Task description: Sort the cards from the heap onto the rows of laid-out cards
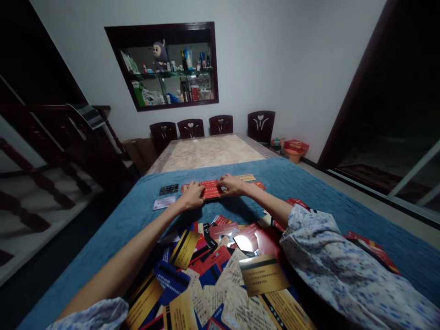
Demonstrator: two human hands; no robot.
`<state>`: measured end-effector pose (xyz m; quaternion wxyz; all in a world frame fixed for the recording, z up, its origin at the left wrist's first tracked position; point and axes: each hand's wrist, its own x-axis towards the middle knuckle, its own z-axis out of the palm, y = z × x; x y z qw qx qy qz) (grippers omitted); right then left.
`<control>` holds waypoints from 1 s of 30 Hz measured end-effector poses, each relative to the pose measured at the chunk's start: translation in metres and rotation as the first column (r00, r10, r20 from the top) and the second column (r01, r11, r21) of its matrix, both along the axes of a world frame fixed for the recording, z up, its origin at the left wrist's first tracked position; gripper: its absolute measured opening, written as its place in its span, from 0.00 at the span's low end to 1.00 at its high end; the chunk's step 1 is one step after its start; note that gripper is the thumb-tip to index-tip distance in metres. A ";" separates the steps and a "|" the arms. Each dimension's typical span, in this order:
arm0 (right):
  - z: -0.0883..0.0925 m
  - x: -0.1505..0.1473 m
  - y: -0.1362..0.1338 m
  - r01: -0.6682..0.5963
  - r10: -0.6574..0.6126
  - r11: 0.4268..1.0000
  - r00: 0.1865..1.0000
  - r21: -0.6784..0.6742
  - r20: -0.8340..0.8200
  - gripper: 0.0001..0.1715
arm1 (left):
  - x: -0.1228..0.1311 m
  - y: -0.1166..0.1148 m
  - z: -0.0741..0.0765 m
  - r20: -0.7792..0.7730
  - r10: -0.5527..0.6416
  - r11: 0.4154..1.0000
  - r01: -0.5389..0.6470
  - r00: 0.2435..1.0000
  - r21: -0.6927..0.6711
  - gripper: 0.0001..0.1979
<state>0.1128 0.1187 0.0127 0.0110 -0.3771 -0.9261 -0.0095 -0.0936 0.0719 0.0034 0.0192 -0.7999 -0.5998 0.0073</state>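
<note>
A small stack of red cards rests on the blue cloth, with one hand at each side. My left hand has its fingers closed on the stack's left edge. At the right edge my right hand grips the same cards with bent fingers. Left of my hands lie a black card and a pale lilac card. Just beyond my right hand is a gold card, and a red card shows beside it. Fingertips are partly hidden.
A big loose heap of mixed cards, including a gold card and a blue card, spreads between my forearms. More red cards lie at the right. Several dark chairs stand beyond the marble-patterned table end.
</note>
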 end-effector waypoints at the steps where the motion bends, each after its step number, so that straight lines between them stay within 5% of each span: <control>1: 0.001 -0.004 0.001 0.000 0.000 1.000 1.000 -0.005 0.001 0.20 | -0.003 0.000 0.001 -0.003 0.007 1.000 -0.007 1.000 -0.001 0.19; 30: 0.016 -0.080 0.055 -0.051 0.050 0.998 0.999 0.030 0.005 0.24 | -0.066 0.038 0.027 -0.014 0.140 0.990 -0.141 0.990 -0.023 0.20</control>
